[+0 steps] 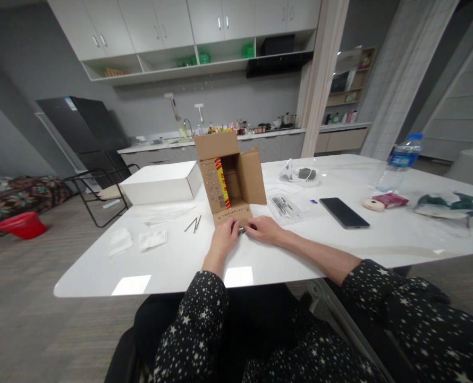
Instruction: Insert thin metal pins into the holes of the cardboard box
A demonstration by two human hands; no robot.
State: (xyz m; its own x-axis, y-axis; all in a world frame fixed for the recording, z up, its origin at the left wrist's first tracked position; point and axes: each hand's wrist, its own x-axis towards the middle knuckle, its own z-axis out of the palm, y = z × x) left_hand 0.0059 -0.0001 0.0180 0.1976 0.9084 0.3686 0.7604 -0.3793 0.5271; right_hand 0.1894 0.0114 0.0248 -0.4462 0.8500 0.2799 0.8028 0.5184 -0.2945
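Note:
A cardboard box [244, 181] stands on the white table with its flaps spread toward me. Small marks or pieces dot its left flap [210, 183], which also carries yellow-and-red tape. Rows of small dark spots run across the front flap [232, 214]. At that flap's near edge, my left hand [225, 238] has its fingers closed, and my right hand [267, 230] is closed just beside it. A small dark metallic thing [242, 230] shows between the fingertips; its kind is too small to tell. Several thin metal rods like long screws [194, 224] lie left of my left hand.
Left are a white box [162, 182] and folded white tissues [153, 239]. To the right lie clear plastic bags [286, 207], a black phone [344, 213], a red packet [391, 200], a water bottle [398, 165] and a dark green bundle [446, 205]. A white cabled device [304, 175] sits behind.

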